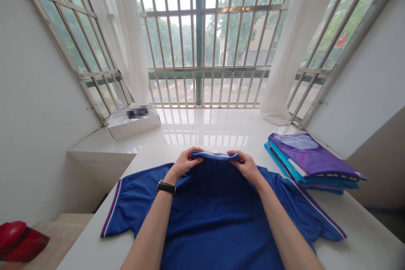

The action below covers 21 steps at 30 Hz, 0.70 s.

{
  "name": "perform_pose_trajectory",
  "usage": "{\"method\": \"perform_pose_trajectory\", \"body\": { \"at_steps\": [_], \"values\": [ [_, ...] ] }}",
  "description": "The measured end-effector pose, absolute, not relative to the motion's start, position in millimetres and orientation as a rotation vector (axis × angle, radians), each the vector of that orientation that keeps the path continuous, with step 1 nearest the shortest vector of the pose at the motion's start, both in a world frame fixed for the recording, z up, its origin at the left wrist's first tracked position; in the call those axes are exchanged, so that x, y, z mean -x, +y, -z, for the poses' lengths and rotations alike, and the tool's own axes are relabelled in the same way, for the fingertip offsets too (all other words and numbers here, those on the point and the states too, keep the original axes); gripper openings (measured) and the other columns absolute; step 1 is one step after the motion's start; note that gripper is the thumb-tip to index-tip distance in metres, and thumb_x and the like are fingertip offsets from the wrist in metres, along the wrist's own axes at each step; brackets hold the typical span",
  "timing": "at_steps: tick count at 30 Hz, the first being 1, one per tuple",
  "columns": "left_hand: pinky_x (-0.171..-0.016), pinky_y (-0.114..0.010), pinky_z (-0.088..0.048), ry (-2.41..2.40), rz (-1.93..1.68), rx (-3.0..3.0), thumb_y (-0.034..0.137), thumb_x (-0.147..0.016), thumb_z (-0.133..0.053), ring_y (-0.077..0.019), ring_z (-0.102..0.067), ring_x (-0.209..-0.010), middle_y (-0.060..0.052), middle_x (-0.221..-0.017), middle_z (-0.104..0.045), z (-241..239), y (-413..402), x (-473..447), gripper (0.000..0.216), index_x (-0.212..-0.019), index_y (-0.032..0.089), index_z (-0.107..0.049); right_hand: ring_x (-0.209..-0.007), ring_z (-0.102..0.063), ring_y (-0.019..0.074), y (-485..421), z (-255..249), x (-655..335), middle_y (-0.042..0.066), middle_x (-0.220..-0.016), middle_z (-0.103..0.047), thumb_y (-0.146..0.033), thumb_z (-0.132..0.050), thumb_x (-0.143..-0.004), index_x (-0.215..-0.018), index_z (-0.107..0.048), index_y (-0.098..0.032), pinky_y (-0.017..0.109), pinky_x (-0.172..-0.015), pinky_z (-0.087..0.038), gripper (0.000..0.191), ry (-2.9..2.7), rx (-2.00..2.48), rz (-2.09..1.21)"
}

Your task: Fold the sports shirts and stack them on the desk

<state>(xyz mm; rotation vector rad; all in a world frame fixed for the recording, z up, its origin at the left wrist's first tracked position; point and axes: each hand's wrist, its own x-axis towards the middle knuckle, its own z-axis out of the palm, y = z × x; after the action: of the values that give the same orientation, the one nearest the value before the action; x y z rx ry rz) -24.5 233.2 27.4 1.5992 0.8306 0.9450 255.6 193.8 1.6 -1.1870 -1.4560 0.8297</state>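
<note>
A dark blue short-sleeved shirt [218,211] lies spread out on a white ledge [202,135], its sleeves reaching to both sides with striped hems. My left hand [186,163] pinches the left side of the shirt's collar [215,156], and a black watch [166,187] is on that wrist. On the collar's other side, my right hand [246,166] pinches the fabric between thumb and fingers. The collar is lifted a little and stretched between both hands, with its lighter inside showing. My forearms cover parts of the shirt.
A stack of folded clothes [316,160], purple on top and blue below, lies at the right. An open white box [136,125] stands at the back left. White curtains [284,50] hang before the barred window [202,42]. A red object [22,242] sits low at left.
</note>
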Motion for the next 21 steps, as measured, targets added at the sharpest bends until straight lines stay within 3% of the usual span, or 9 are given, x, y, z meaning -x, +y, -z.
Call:
{"method": "perform_pose_trajectory", "body": {
  "at_steps": [7, 11, 14, 21],
  "values": [
    [-0.084, -0.032, -0.052, 0.855, -0.840, -1.756, 0.039, -0.075, -0.079, -0.0229, -0.067, -0.092, -0.009, -0.106, -0.073, -25.1, 233.2, 21.9, 0.047, -0.116, 0.017, -0.070, -0.073, -0.062, 0.0179, 190.5, 0.2, -251.1, -0.001, -0.079, -0.067, -0.041, -0.077, -0.070, -0.105, -0.067, -0.020, 0.031, -0.072, -0.050, 0.041, -1.483, 1.209, -0.912],
    [-0.097, -0.036, -0.048, 0.794, -0.839, -1.856, 0.036, -0.076, -0.077, -0.0267, -0.065, -0.106, -0.010, -0.115, -0.071, -24.2, 233.6, 21.0, 0.035, -0.105, 0.018, -0.075, -0.089, -0.065, 0.0228, 184.8, -7.8, -248.9, 0.003, -0.093, -0.072, -0.037, -0.082, -0.062, -0.094, -0.072, -0.020, 0.036, -0.086, -0.050, 0.037, -1.531, 1.215, -0.998],
    [-0.097, -0.035, -0.048, 0.788, -0.782, -1.896, 0.036, -0.077, -0.075, -0.0267, -0.066, -0.105, -0.011, -0.118, -0.070, -25.5, 233.2, 23.0, 0.024, -0.093, 0.018, -0.079, -0.098, -0.065, 0.0261, 182.3, -12.2, -249.1, 0.006, -0.102, -0.073, -0.038, -0.084, -0.061, -0.095, -0.074, -0.020, 0.039, -0.090, -0.050, 0.040, -1.573, 1.168, -1.118],
    [-0.102, -0.036, -0.043, 0.766, -0.628, -1.928, 0.032, -0.078, -0.073, -0.0296, -0.063, -0.114, -0.007, -0.126, -0.068, -33.7, 229.6, 31.5, 0.016, -0.088, 0.022, -0.081, -0.107, -0.064, 0.0281, 177.2, -16.5, -254.1, 0.009, -0.114, -0.071, -0.048, -0.081, -0.068, -0.085, -0.077, -0.021, 0.039, -0.095, -0.049, 0.033, -1.642, 1.104, -1.310]
  ]
}}
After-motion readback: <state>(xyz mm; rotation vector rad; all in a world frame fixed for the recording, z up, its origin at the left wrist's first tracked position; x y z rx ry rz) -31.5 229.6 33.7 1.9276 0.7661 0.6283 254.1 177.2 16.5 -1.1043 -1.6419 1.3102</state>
